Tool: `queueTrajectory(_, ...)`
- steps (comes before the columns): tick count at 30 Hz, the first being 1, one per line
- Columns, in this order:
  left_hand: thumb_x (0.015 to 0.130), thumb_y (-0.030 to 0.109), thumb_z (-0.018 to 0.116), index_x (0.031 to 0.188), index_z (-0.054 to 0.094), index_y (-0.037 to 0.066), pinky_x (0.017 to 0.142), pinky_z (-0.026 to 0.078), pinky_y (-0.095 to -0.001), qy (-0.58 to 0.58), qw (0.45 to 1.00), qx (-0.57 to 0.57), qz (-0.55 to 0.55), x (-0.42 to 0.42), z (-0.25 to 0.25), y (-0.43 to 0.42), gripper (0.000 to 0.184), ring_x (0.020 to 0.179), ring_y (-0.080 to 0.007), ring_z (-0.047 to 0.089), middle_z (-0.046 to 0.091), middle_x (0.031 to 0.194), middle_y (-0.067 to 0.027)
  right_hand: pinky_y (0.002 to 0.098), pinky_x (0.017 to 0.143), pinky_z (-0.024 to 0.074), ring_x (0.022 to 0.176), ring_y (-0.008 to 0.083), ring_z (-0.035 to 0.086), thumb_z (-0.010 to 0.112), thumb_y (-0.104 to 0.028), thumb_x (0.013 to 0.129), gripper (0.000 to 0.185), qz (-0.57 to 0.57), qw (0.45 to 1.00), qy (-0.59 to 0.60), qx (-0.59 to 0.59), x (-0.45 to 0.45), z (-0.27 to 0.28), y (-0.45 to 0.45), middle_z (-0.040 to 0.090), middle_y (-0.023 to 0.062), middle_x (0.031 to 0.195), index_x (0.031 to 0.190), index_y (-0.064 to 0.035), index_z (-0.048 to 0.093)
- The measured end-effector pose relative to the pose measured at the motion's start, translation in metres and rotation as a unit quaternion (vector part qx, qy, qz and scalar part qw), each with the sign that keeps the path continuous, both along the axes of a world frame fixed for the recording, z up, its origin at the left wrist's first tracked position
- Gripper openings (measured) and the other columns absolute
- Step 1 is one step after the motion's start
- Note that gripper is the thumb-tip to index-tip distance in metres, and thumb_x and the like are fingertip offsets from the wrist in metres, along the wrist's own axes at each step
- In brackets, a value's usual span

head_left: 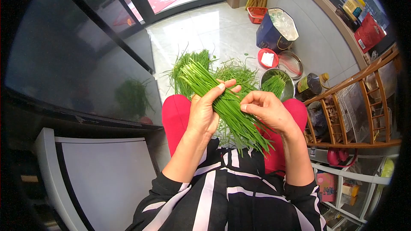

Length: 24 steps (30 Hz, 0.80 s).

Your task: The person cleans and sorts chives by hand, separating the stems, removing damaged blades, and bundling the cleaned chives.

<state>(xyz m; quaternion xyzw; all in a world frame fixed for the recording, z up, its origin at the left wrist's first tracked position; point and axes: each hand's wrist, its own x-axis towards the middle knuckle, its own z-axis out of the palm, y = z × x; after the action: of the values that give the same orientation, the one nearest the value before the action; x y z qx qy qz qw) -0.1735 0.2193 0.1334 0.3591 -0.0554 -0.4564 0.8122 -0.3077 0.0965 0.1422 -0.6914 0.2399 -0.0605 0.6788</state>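
A thick bunch of garlic chives (233,111) lies slantwise across my left hand (206,109), pale stem ends at the upper left and green tips at the lower right. My left thumb presses over the bunch, with the fingers wrapped beneath it. My right hand (269,110) is closed in a pinch, thumb and forefinger at the right edge of the bunch; what is between the fingertips is too small to make out. Beyond my hands, a pile of chives (199,57) and a looser, tangled heap (237,75) rest on the floor. A metal bowl (291,89) at the right contains more chives.
A red basin (261,55) with something white in it, a round metal dish (296,65), a dark bottle (311,86) and a blue bag (267,34) stand at the right. A wooden rack (364,92) borders the right side. A dark glossy panel (81,60) is at the left.
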Motion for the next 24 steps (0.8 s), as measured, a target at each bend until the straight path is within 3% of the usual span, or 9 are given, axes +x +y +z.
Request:
queueTrajectory(2,0.086,0.003,0.059,0.103,0.055,-0.002,0.088,0.053,-0.0449,0.0,1.0,0.0,-0.005,0.0,0.001,0.0,0.018,0.103,-0.0367,0.062,0.061,0.11,-0.0242,0.0223,0.067,0.0454,0.072,0.0065,0.056,0.064,-0.011,0.085,0.012,0.002,0.996,0.003,0.091,-0.001,0.005,-0.001,0.064,0.0006,0.082,0.09,-0.0005,0.066)
queueTrajectory(9,0.086,0.003,0.06,0.103,0.055,-0.002,0.085,0.054,-0.0448,-0.01,1.0,0.003,-0.017,0.0,-0.001,0.0,0.019,0.101,-0.037,0.063,0.061,0.109,-0.0248,0.0217,0.071,0.0437,0.075,0.0061,0.055,0.065,-0.01,0.083,0.008,0.018,0.992,0.004,0.126,-0.002,-0.002,-0.006,0.064,0.0004,0.082,0.085,-0.0025,0.065)
queueTrajectory(20,0.087,0.004,0.059,0.102,0.055,-0.002,0.081,0.056,-0.0422,-0.061,0.998,0.02,-0.001,-0.002,-0.001,0.0,0.017,0.096,-0.0336,0.065,0.064,0.104,-0.0238,0.0231,0.066,0.0461,0.072,0.0059,0.057,0.061,-0.009,0.079,0.01,-0.016,0.998,0.021,-0.061,0.001,0.005,-0.002,0.065,0.0033,0.077,0.08,0.0008,0.064)
queueTrajectory(24,0.086,0.004,0.059,0.1,0.055,-0.002,0.077,0.057,-0.0403,-0.074,0.997,0.032,-0.003,-0.003,-0.001,0.001,0.015,0.091,-0.0311,0.067,0.065,0.1,-0.0214,0.022,0.062,0.0456,0.068,0.0065,0.057,0.059,-0.008,0.08,0.01,-0.023,0.999,0.019,-0.041,0.002,0.015,0.0,0.064,0.0039,0.075,0.083,0.0008,0.062)
